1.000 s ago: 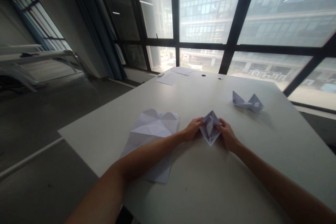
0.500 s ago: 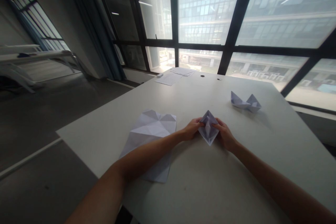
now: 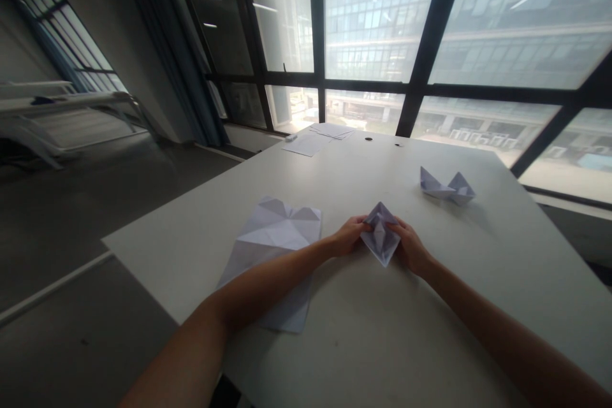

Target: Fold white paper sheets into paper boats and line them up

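A folded white paper boat [image 3: 380,239] is held between my two hands above the table, its diamond-shaped opening facing me with a raised peak in the middle. My left hand [image 3: 351,236] grips its left side, the thumb pressed inside the fold. On the opposite side my right hand [image 3: 410,246] is closed on it in the same way, thumb inward. Fingers behind the paper are partly hidden. Under my left forearm lies a creased sheet of paper [image 3: 280,229] with its top corners folded. Beyond my right hand sits a second paper boat [image 3: 447,188].
The white table [image 3: 373,344] stretches toward the tall windows [image 3: 368,25]. Several flat paper sheets [image 3: 306,144] lie at its far left end, near a small pale object [image 3: 291,138]. A dark round hole [image 3: 368,138] shows near the far edge.
The paper boat in my hands has opened slightly wider and its lower tip has shifted a little to the right. My hands have hardly moved.
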A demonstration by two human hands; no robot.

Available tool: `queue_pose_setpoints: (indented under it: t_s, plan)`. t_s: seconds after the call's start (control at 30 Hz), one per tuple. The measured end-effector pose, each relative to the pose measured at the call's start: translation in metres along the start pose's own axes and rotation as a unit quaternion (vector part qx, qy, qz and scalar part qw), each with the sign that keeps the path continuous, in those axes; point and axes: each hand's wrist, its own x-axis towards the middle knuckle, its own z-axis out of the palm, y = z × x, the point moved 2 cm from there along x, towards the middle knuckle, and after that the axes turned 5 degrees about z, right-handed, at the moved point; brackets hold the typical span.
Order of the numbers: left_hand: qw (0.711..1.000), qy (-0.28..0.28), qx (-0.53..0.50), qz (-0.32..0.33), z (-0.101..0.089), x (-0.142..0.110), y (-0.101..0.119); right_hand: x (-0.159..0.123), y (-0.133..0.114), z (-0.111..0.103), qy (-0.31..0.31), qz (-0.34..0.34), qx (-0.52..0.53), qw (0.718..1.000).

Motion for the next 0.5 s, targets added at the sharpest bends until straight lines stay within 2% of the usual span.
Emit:
queue_pose_setpoints:
  t_s: [0.3,0.5]
  plan:
    - [0.999,0.003,-0.028,-0.016,-0.0066,0.0047,-0.0054,-0.0042,-0.0042,0.0062,0.008,-0.016,-0.020,1.000]
    - [0.999,-0.016,-0.041,-0.006,-0.0074,0.0048,-0.0034,-0.0018,-0.0025,0.0065,0.014,-0.033,-0.015,0.999]
